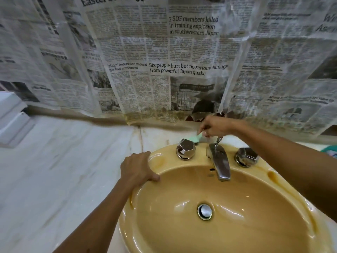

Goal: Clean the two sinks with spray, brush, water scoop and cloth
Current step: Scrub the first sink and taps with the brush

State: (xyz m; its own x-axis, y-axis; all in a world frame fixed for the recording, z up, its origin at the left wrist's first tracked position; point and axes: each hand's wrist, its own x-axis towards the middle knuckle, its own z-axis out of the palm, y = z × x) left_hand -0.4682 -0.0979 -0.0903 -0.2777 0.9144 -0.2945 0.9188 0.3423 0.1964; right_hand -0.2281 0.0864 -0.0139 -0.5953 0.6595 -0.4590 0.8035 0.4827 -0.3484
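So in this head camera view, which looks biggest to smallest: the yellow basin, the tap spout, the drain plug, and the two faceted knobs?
1. Yellow basin, by far.
2. Tap spout.
3. Left knob and right knob: they look alike, so no ranking between them.
4. Drain plug, though it sits nearer the camera, so this is unsure.

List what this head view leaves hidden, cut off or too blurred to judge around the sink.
- Brush: only a blurred green bit shows below the right hand; its bristles hide behind the left knob.
- Sink: near rim cut off by the bottom edge, right rim covered by the right forearm.
- Second sink: out of frame.
- Teal thing: cut off by the right edge, cannot be identified.
- White object: cut off by the left edge.
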